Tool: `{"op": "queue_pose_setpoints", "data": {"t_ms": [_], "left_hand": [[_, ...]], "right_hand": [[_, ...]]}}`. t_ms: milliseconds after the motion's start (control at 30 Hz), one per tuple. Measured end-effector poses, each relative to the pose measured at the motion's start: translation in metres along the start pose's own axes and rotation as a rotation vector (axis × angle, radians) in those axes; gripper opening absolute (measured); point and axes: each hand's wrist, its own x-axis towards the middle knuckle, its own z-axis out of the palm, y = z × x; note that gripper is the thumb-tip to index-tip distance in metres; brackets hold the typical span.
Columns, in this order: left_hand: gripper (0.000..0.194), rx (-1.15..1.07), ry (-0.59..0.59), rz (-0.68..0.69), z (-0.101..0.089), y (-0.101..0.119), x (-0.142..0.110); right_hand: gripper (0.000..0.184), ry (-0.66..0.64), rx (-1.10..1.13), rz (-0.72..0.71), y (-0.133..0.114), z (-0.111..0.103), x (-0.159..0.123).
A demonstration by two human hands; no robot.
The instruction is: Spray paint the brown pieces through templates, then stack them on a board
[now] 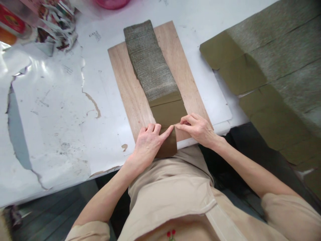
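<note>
Olive strip [168,113] | long axis away, leftward | left hand [149,142]: digit outstretched, grip unclear | right hand [198,130]: pinching edge

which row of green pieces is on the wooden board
The single row in the middle, with the left hand at its near end; the other rows lie side by side to the right, off the board.

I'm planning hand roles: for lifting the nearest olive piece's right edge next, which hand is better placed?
Probably the right hand: it comes from that side, fingertips at the edge, whereas the left hand reaches across the olive piece with its index finger.
</note>
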Motion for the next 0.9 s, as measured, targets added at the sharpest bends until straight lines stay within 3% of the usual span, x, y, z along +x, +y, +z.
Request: {"op": "queue_pose_setpoints", "data": {"t_ms": [167, 367, 533, 700, 900], "left_hand": [[0.054, 0.011, 0.028, 0.026, 0.004, -0.003, -0.006], [0.038, -0.126, 0.226, -0.015, 0.031, -0.012, -0.028], [0.029, -0.425, 0.427, -0.099, 0.05, -0.017, -0.035], [0.031, -0.58, 0.484, -0.151, 0.056, -0.018, -0.035], [0.028, -0.58, 0.549, -0.21, 0.06, -0.015, -0.035]], "right_hand": [[0.025, 0.122, 0.098, 0.16, -0.019, -0.003, 0.007], [0.013, -0.044, -0.072, 0.189, -0.047, 0.01, 0.029], [0.019, -0.122, -0.124, 0.247, -0.048, 0.01, 0.04], [0.032, -0.136, -0.094, 0.279, -0.043, 0.006, 0.038], [0.034, -0.178, -0.136, 0.368, -0.047, 0.003, 0.036]]}}
